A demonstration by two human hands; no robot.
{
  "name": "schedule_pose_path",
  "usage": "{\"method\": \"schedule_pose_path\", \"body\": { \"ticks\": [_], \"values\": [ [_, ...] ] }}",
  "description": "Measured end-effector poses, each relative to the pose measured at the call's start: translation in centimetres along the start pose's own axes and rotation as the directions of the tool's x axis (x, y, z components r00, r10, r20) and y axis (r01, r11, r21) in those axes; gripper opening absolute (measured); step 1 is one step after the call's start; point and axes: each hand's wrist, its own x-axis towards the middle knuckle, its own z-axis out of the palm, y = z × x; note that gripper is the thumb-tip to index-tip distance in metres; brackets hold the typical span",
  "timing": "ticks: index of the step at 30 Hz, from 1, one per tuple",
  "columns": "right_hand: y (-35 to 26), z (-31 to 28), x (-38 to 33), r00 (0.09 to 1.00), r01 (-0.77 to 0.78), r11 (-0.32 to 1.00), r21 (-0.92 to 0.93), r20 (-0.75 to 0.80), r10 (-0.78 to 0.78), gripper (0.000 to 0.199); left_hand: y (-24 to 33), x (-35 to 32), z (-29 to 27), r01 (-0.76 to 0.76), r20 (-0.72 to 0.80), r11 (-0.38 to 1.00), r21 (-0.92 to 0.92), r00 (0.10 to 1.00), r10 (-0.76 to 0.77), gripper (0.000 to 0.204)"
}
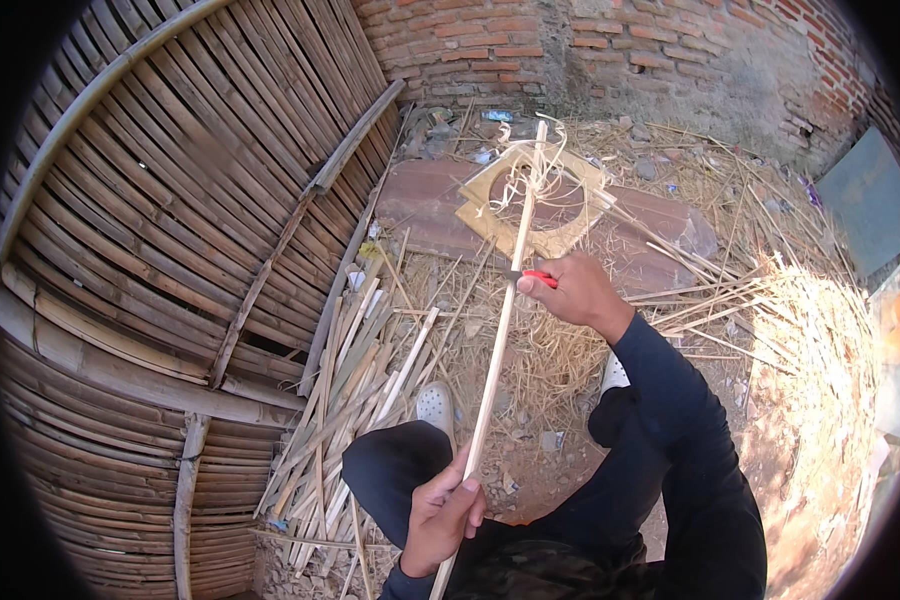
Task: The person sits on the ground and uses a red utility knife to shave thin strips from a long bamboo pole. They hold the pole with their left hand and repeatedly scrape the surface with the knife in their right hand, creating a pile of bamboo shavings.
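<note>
A long pale bamboo strip (497, 375) runs from my lap up and away from me, slightly to the right. Near its lower end my left hand (444, 512) is closed around it. Farther up, my right hand (575, 290) grips a knife with a red handle (541, 279), its dark blade lying across the strip. Thin curled shavings (536, 180) cling to the strip near its far end. That end passes over a square tan board (478, 190) with a large round opening.
A slatted bamboo wall (170, 180) rises on my left, and a brick wall (660, 55) stands at the back. Many cut strips (335, 400) are heaped at the left. The board lies on a reddish-brown sheet (410, 195). Shavings and more strips (730, 285) cover the ground at the right.
</note>
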Motion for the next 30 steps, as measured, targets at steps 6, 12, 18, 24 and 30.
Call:
{"method": "schedule_pose_path", "body": {
  "ticks": [6, 12, 18, 24, 30],
  "values": [
    [-5.5, 1.8, -4.2, 0.915, 0.400, 0.917, -0.006, -0.051, -0.400, 0.061, 0.6, 1.0, -0.7, -0.023, 0.065, 0.960, -0.281, 0.997, 0.043, 0.051],
    [-3.1, 3.1, -2.4, 0.883, 0.424, 0.890, -0.167, -0.142, -0.448, 0.067, 0.8, 1.8, -0.1, -0.009, 0.024, 0.962, -0.274, 1.000, 0.016, 0.049],
    [-2.9, 3.8, -1.6, 0.842, 0.462, 0.869, -0.177, -0.222, -0.492, 0.068, 0.9, 1.8, -0.5, -0.017, 0.018, 0.963, -0.268, 1.000, 0.023, 0.050],
    [-0.6, 2.8, 1.0, 0.965, 0.087, 0.979, -0.182, -0.228, -0.128, 0.068, 0.4, 0.7, -0.6, 0.025, 0.048, 0.965, -0.262, 0.999, -0.013, 0.050],
    [-0.6, 3.0, 0.2, 0.980, 0.034, 0.992, -0.124, -0.192, -0.057, 0.064, -0.7, -0.2, -0.8, 0.029, 0.048, 0.959, -0.280, 0.999, -0.016, 0.050]
  ]
}}
